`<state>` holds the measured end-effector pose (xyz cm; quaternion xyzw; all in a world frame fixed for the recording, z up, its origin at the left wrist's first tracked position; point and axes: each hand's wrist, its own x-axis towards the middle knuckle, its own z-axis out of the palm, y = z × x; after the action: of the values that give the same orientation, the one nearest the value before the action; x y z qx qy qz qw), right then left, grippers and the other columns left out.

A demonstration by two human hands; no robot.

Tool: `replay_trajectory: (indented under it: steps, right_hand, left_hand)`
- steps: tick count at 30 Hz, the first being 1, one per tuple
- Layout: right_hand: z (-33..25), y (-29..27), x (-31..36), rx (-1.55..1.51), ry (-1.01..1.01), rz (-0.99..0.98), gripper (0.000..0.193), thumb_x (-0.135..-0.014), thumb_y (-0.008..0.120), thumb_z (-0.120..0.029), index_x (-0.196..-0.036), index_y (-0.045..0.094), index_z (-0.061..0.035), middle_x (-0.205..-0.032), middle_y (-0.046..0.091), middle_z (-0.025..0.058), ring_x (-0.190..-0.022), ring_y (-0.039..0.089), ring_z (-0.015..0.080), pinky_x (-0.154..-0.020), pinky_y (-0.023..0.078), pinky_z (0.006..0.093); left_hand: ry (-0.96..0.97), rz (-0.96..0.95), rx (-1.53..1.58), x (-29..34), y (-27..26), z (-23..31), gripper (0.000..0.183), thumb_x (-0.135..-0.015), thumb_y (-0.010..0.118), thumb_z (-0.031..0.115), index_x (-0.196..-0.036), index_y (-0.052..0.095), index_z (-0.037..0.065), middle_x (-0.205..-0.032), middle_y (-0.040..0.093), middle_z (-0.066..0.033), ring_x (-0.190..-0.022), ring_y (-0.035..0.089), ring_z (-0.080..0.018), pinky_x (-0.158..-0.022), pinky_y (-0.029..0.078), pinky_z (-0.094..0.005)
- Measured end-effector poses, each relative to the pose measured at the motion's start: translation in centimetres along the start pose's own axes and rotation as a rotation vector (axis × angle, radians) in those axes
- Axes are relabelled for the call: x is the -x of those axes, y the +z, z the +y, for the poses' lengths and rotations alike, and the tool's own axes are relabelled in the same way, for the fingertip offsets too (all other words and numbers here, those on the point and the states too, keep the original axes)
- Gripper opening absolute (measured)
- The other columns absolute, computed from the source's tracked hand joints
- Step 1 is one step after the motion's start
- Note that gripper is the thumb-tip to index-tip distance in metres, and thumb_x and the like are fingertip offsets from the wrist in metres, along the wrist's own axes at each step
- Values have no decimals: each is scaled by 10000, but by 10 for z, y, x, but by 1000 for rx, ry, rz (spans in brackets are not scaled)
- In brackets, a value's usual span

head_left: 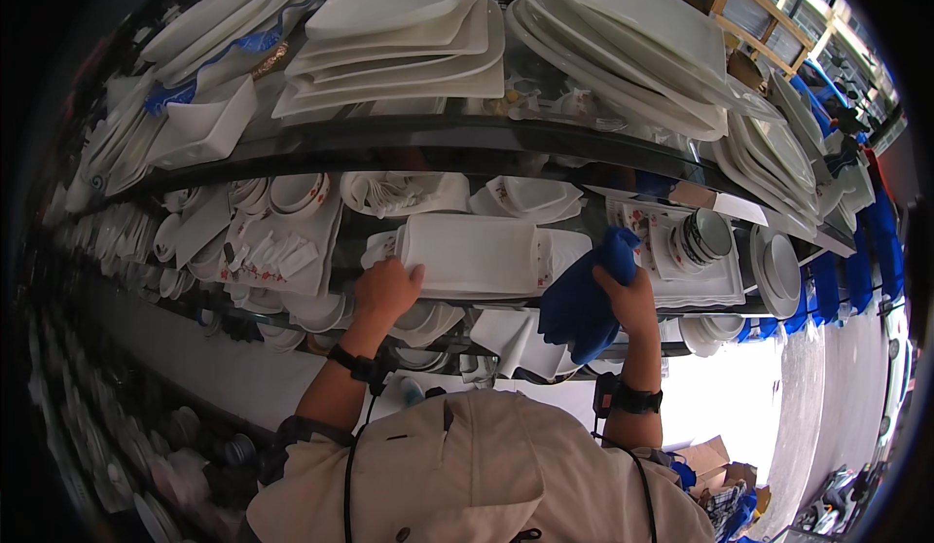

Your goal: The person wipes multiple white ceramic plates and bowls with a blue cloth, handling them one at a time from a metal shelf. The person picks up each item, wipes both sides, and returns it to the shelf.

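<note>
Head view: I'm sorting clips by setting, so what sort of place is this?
Probably a tableware shop or storeroom: stacks of white platters crowd the shelves, with patterned bowls and what look like white spoons one tier down.

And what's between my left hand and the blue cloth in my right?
In the head view, a white rectangular dish lies between your left hand and the blue cloth, with part of another white dish showing past its right end.
</note>
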<state>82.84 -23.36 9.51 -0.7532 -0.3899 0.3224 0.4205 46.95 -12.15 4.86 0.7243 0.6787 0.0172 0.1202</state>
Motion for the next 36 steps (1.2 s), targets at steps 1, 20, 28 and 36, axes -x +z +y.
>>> replay_trajectory:
  steps: [1, 20, 28, 36]
  right_hand:
    - [-5, 0, 5, -19, -21, -17, 316, -820, 784, -258, -909, 683, 28, -782, 684, 67, -670, 626, 151, -610, 485, 314]
    - [-55, 102, 79, -135, -51, -219, 298, -853, 764, -225, -979, 697, 37, -869, 720, 79, -812, 659, 147, -753, 514, 306]
    - [-91, 215, 139, -222, -42, 5, 326, -858, 760, -230, -1015, 696, 48, -886, 721, 90, -816, 677, 166, -760, 529, 308]
    - [-126, 312, 201, -301, 2, 129, 329, -875, 748, -224, -1044, 684, 51, -909, 710, 88, -830, 661, 164, -779, 524, 301]
  left_hand:
    - [-3, 11, 9, 1, 0, -1, 495, -915, 595, 469, -950, 700, -14, -905, 720, -215, -852, 711, -393, -751, 576, -489]
    - [232, 46, 143, -16, -10, -71, 547, -938, 547, 549, -902, 662, 15, -804, 706, -190, -773, 696, -389, -685, 556, -494]
    - [479, 37, 342, -34, -43, -194, 440, -940, 605, 476, -790, 610, 63, -669, 651, -144, -662, 649, -368, -592, 489, -477]
    - [524, -38, 405, -36, -64, -310, 402, -936, 611, 440, -812, 616, 58, -712, 670, -120, -694, 657, -348, -628, 500, -462]
